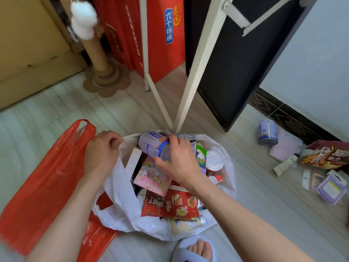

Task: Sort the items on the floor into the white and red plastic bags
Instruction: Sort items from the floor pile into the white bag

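Gripping can point(151, 144) over white bag point(117, 186), right hand point(175, 163) (left hand point(102, 148) pinching rim).

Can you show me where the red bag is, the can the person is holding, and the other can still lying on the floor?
red bag point(45, 186): head view, on its flat middle.
held can point(151, 143): head view, on its pale side, above the white bag.
floor can point(267, 134): head view, on its side wall.

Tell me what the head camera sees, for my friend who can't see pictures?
A person's right hand lowers a purple can into a full white bag, while the left hand holds its handle open. A red bag lies beside it, and a second can and packets wait on the floor.
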Demonstrator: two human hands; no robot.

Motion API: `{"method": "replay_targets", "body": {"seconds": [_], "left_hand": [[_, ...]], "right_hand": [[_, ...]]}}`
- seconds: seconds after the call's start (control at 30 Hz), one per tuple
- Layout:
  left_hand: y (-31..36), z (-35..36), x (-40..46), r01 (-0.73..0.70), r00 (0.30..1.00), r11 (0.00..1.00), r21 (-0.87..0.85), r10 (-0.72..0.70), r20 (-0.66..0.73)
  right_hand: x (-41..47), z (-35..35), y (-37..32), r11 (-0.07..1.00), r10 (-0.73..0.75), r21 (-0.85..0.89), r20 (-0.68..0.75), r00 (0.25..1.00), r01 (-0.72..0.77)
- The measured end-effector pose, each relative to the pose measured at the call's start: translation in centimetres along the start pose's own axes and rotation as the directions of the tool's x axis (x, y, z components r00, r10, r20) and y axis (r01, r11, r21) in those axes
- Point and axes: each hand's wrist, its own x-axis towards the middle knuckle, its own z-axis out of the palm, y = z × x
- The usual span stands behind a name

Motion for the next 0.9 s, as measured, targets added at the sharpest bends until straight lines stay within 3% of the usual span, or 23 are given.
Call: {"method": "replay_targets", "body": {"seconds": [0.13,0.3,0.5,0.73,0.9], "left_hand": [[-0.6,0.5,0.2,-0.024,0.998,1.0,-0.016,0.023,-0.054],[-0.5,0.6,1.4,-0.028,0.996,0.999,-0.04,0.024,-0.09],[0.8,0.1,0.7,-0.091,0.992,0.994,-0.068,0.084,-0.097],[0.3,-0.1,-0.1,-0.044,0.997,0.985,-0.166,0.032,-0.072],[0.8,0.3,-0.4,-0.02,0.999,0.982,-0.19,0.012,-0.045]], "right_hand": [[2.4,0.7,-1.0,0.997,-0.073,-0.026,-0.022,0.997,0.073],[2.7,0.5,0.0,0.98,-0.19,-0.042,0.074,0.979,0.193],[3.7,1.5,-1.5,0.972,-0.188,-0.111,0.149,0.971,0.205],[1.9,4.6,-1.6,0.975,-0.216,-0.047,0.016,0.976,0.216],[2.0,6.4,-1.0,0.939,-0.27,-0.184,0.138,0.953,0.292]]}}
